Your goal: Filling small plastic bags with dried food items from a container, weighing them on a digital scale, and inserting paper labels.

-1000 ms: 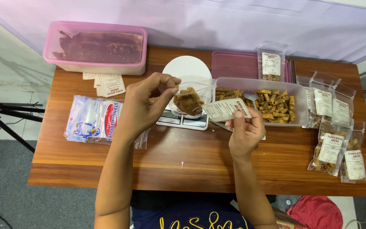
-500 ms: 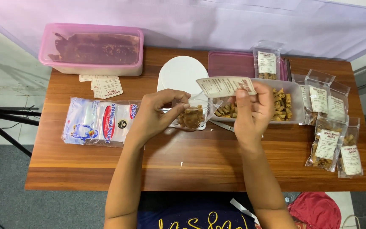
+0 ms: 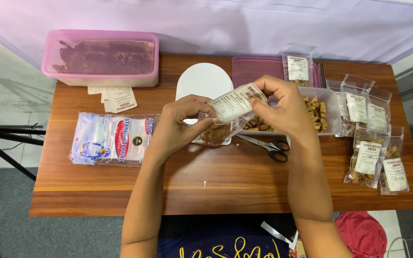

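pouch: clear snack pouch [image 3: 228,114], long axis tilted, top toward upper right
hands: left hand [image 3: 180,125] and right hand [image 3: 283,107] both pinch it
labelled packs: white-labelled packs [image 3: 374,148], desk [image 3: 216,186] right edge

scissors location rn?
In the head view, the scissors lie flat on the table, right of centre, just below the right hand and in front of the clear snack tray.

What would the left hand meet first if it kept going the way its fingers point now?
The left hand points up and right at the clear labelled plastic snack pouch that both hands hold, so that pouch is already at its fingertips. Beyond it is the right hand, though depth is unclear.
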